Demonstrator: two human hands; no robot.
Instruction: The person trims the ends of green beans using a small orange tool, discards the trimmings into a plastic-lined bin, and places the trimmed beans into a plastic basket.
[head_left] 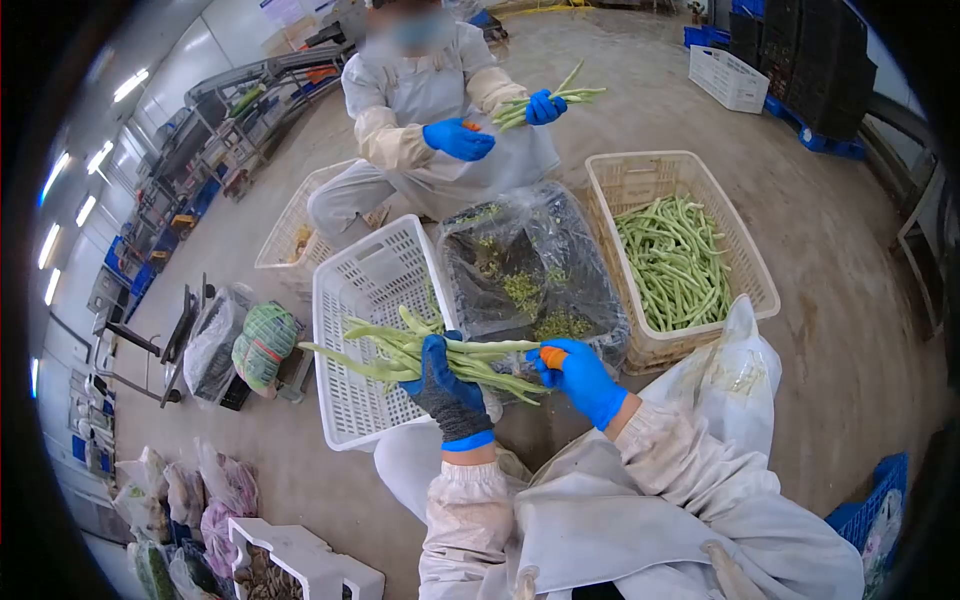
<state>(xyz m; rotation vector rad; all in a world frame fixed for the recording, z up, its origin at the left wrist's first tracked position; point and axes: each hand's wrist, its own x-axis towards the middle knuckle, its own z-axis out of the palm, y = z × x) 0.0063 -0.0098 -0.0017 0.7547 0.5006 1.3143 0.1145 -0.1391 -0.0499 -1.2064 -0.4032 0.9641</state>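
My left hand (445,395), in a grey-and-blue glove, is wrapped round a bunch of long green beans (405,352). The bunch lies sideways above the white crate (335,400), bean ends sticking out on both sides. At the right-hand ends of the beans is my right hand (583,380) in a blue glove, fingers curled on a small orange object (553,357); I cannot tell what kind it is. Just beyond my hands stands a bin lined with clear plastic (610,300), with green trimmings (522,292) inside.
A beige crate (755,270) to the right holds many green beans (675,265). Opposite sits a co-worker (420,110) in blue gloves, holding beans (515,110). Bagged produce (265,345) and a white container (300,560) stand on the left; a blue crate (870,510) is at lower right.
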